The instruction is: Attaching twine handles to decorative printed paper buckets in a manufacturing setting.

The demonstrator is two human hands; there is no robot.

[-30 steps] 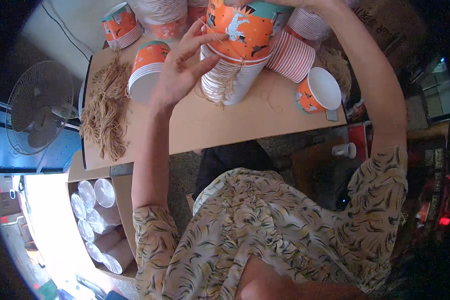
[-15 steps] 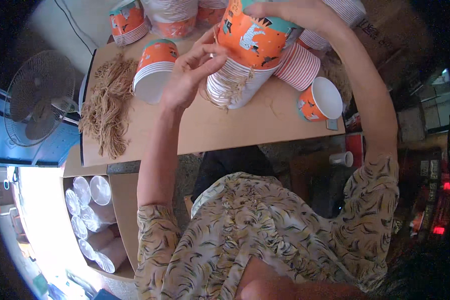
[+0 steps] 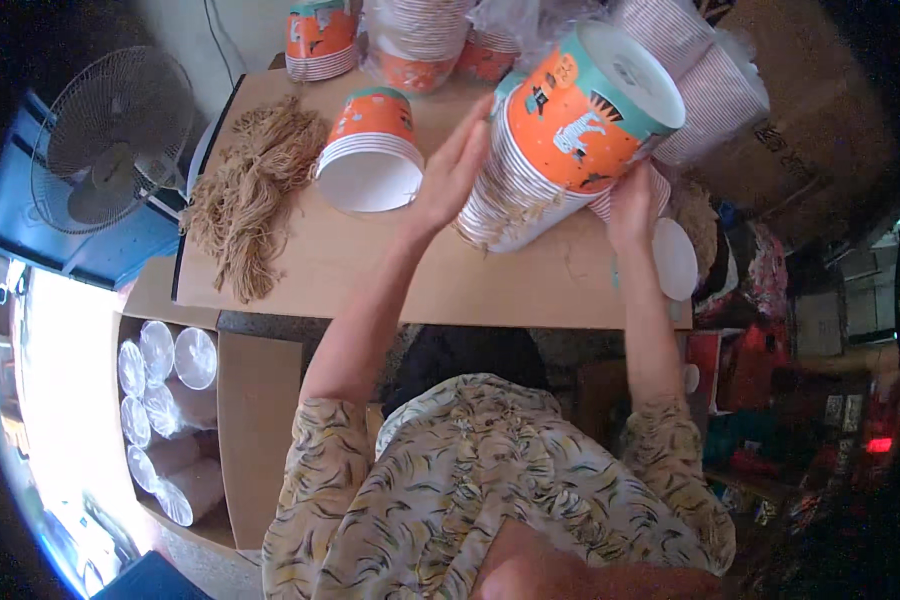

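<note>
A tall stack of paper tubs, orange and teal with animal pictures, leans to the right above the table, its closed base up and white rims below. My left hand lies along its left side with fingers stretched. My right hand cups its lower right side, the fingertips partly hidden. Between them they hold the stack. Frayed tan twine crosses the white rims. Left of my left hand, a shorter stack of the same tubs lies with its open mouth toward me.
A bundle of tan twine lies on the left of the cardboard-topped table. More stacked tubs, some in plastic, stand at the back. A white-mouthed tub is by the right edge. A fan and a carton of wrapped stacks are left.
My right hand has come down from the top of the stack to its lower right side. The stack now leans right, and my left hand has straightened along its side. The view has shifted.
</note>
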